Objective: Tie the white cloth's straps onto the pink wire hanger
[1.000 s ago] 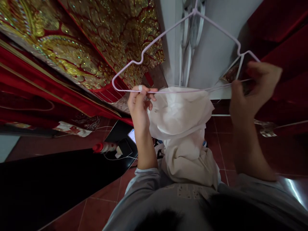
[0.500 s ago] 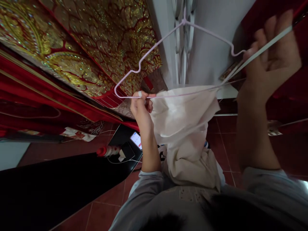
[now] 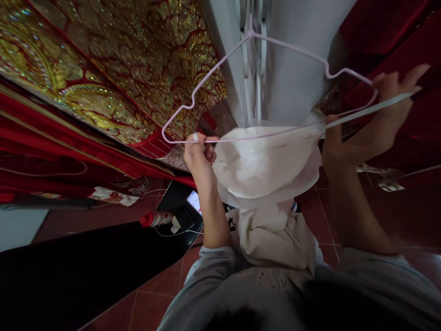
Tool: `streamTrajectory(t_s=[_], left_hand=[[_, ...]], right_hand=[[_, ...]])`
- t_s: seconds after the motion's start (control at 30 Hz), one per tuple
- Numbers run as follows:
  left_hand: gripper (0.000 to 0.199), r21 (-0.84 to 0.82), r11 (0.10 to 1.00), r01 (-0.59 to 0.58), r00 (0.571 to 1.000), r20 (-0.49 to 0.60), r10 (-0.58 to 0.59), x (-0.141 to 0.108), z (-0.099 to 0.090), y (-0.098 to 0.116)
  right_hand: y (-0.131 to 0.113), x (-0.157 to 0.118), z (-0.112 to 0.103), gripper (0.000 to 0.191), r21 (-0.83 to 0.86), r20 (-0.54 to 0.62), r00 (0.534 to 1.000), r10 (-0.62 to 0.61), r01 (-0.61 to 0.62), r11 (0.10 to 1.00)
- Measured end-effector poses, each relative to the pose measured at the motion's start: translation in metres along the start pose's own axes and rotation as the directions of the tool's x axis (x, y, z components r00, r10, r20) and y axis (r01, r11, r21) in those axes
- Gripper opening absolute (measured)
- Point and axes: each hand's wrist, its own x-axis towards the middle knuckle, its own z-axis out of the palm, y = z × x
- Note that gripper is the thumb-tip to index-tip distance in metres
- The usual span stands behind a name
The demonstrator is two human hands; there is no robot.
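Observation:
A pale pink hanger (image 3: 289, 45) spans the space before me, its hook at the top. My left hand (image 3: 200, 149) is closed around the left part of its bottom bar, a white band on one finger. From that bar hangs white, thin cloth (image 3: 262, 165), hiding part of the bar. A white strap (image 3: 375, 106) runs tautly from the cloth's right side across my right hand (image 3: 365, 133), which holds it stretched out. The fingers of that hand are spread and somewhat blurred, beside the hanger's right end; the thumb lies at the strap.
Gold-sequined red garments (image 3: 138, 59) hang at the left, and dark red cloth (image 3: 389, 32) at the right. Behind the hanger stand white cabinet doors (image 3: 292, 73) with handles. A black table (image 3: 103, 266) holds a phone (image 3: 195, 201), a red-capped bottle (image 3: 155, 218) and a cable.
My right hand has moved down and a little left with the strap, uncovering the hanger's right end. The hanger has shifted slightly left. My left hand keeps its grip.

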Motion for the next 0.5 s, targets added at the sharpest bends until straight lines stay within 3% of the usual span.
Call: streamTrajectory(t_s=[0.07,0.1,0.17,0.23,0.27,0.37,0.5], left_hand=[[0.017,-0.001,1.000,-0.004,1.000,0.000,0.004,-0.002,0.001,0.000],[0.016,-0.004,1.000,-0.006,1.000,0.004,0.006,-0.003,0.001,0.000],[0.015,-0.006,1.000,-0.021,1.000,0.007,0.021,-0.004,0.002,0.001],[0.016,-0.012,0.999,-0.046,0.999,-0.009,0.046,-0.005,0.002,0.001],[0.018,-0.016,0.998,-0.054,0.998,-0.017,0.053,-0.005,0.002,0.000],[0.024,-0.009,0.997,-0.078,0.997,-0.028,0.078,-0.006,0.000,-0.003],[0.029,0.014,0.993,-0.120,0.986,-0.113,0.121,-0.008,-0.011,-0.017]], right_hand=[[-0.014,0.003,0.002,0.067,-0.052,-0.159,0.985,-0.067,0.060,0.997],[-0.020,0.005,0.003,0.061,-0.047,-0.101,0.992,-0.075,0.071,0.996],[-0.028,0.009,0.005,0.049,0.022,0.217,0.975,-0.042,0.038,0.999],[-0.032,0.012,0.007,0.037,0.016,0.476,0.879,-0.020,0.014,1.000],[-0.033,0.013,0.009,0.037,-0.014,0.536,0.844,-0.004,0.014,1.000],[-0.037,0.015,0.015,0.042,-0.074,0.579,0.815,0.044,-0.001,0.997],[-0.045,0.012,0.026,0.046,-0.044,0.584,0.811,0.030,-0.005,0.999]])
